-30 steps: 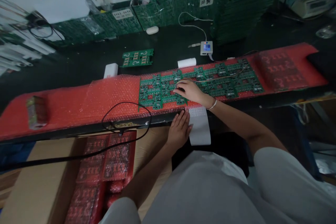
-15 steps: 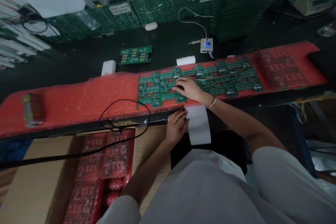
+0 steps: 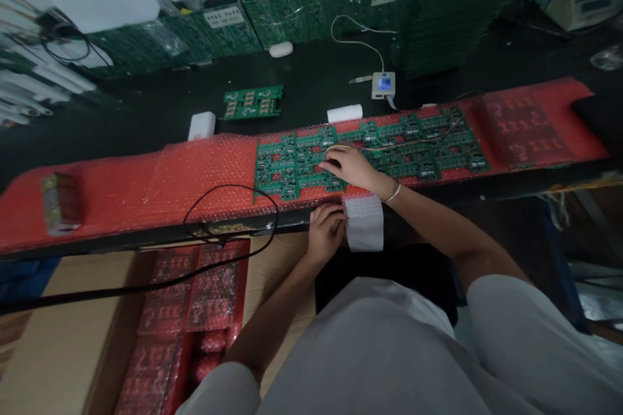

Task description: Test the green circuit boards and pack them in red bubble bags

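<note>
A row of green circuit boards (image 3: 275, 168) lies on red bubble wrap (image 3: 195, 168) along the bench. My right hand (image 3: 351, 165) rests over the boards left of the middle, fingers pinched on the end of a thin cable (image 3: 418, 141). That cable runs right across the boards; its tip is hidden by my fingers. Below, at the bench's front edge, my left hand (image 3: 327, 227) has its fingers closed at the left edge of a white label sheet (image 3: 366, 233), which hangs down over the edge. Small rows of labels show on the sheet's upper part.
A small device with a lit screen (image 3: 384, 83) stands behind the boards. A separate board (image 3: 252, 102), a white box (image 3: 202, 125) and a white roll (image 3: 344, 113) lie nearby. A black cable (image 3: 233, 262) loops at front left, above an open carton (image 3: 73, 331) with wrapped boards.
The label sheet's lower end has risen and shifted slightly left. The fingers of my left hand have bent a little at its edge. My right hand stays nearly still.
</note>
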